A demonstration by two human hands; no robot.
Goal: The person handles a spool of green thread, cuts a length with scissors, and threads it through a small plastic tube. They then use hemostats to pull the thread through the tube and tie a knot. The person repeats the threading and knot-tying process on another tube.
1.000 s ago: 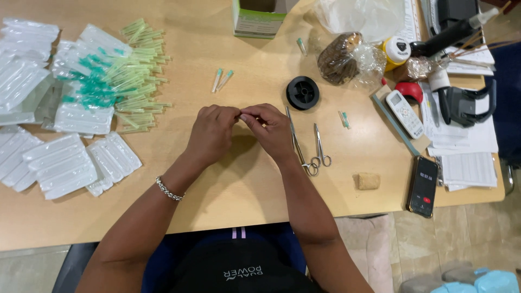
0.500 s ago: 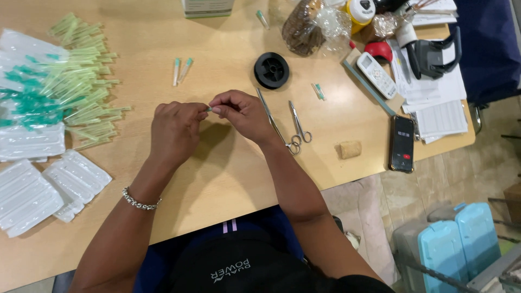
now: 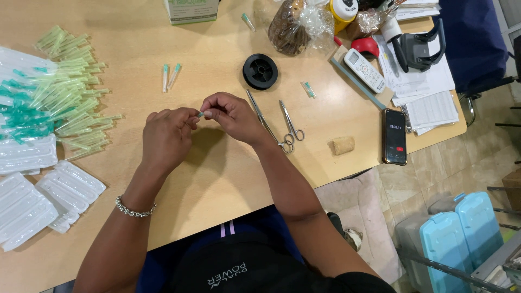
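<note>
A small capped needle sits just left of the frame's centre, pinched between both hands above the wooden table. The left hand grips one end with its fingertips, and the right hand grips the other — both closed on it. Right of them lie scissors and forceps; a black spool sits above. A heap of green capped needles fills the upper left.
</note>
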